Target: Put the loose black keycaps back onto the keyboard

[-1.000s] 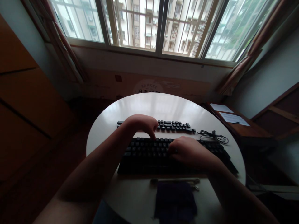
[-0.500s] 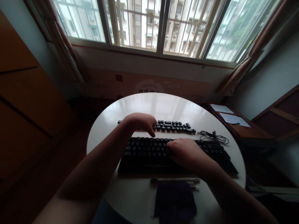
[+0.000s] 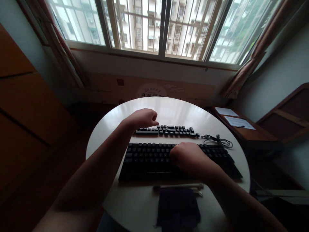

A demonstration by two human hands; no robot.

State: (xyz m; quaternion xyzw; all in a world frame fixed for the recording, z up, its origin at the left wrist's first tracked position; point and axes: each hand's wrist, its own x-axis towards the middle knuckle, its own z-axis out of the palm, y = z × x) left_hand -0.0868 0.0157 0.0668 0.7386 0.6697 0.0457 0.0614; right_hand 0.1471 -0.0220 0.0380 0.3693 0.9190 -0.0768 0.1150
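Note:
A black keyboard (image 3: 145,156) lies across the white round table, with its lower rows partly without keycaps. My right hand (image 3: 185,156) rests on its middle, fingers curled closed; whatever they may grip is hidden. Behind the keyboard, loose black keycaps (image 3: 178,131) stand in rows, a long spacebar keycap (image 3: 147,132) among them. My left hand (image 3: 146,117) is over the left end of these rows, with its fingers curled in and the thumb pointing right, close to the keycaps. Anything inside that hand cannot be made out.
A coiled black cable (image 3: 218,140) lies right of the keycaps. In front of the keyboard are a dark purple cloth (image 3: 178,207) and a thin brush (image 3: 178,186). Papers (image 3: 238,122) and a pen lie on a brown wooden table at the right.
My left hand has moved away from the keyboard, back and slightly left to the loose keycaps, uncovering the long spacebar keycap. My right hand stays on the keyboard. The view has shifted slightly.

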